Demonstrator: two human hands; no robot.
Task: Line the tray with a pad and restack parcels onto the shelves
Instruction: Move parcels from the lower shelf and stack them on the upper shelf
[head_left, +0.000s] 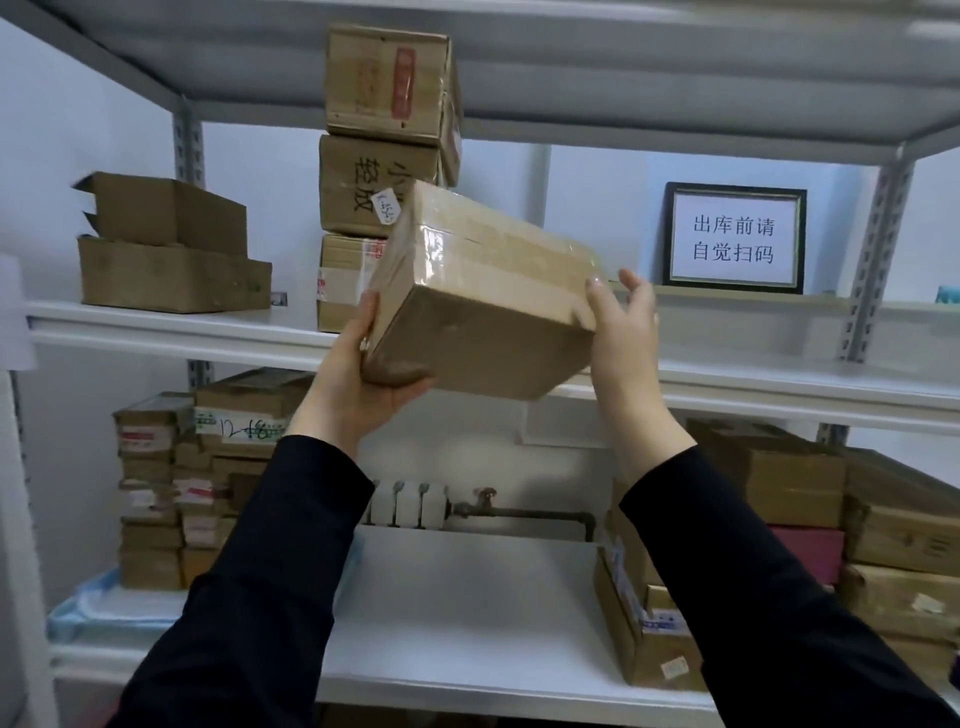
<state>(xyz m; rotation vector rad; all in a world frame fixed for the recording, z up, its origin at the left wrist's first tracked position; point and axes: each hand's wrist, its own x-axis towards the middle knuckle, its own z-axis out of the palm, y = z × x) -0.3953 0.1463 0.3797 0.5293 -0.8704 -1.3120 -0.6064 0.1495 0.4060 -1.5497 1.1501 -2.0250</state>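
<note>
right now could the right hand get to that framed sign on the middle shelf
Probably not yet: the right hand is steadying the taped box with the left hand. The shelf in front of the framed sign looks bare, so the way is otherwise free.

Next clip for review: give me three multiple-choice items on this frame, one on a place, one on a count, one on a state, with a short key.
1. Where does the framed sign stand?
A. On the middle shelf, at the right
B. On the bottom shelf
C. On top of the box stack

2. How many boxes make up the tall stack on the middle shelf?
A. One
B. Three
C. Six

3. How is the taped parcel held?
A. Resting flat on a shelf
B. In one hand only
C. Tilted in the air between both hands

Key: 1 A, the sign rests on the middle shelf's right part. 2 B, three boxes sit one on another. 3 C, the left hand cups its lower corner and the right hand presses its other end.
</note>
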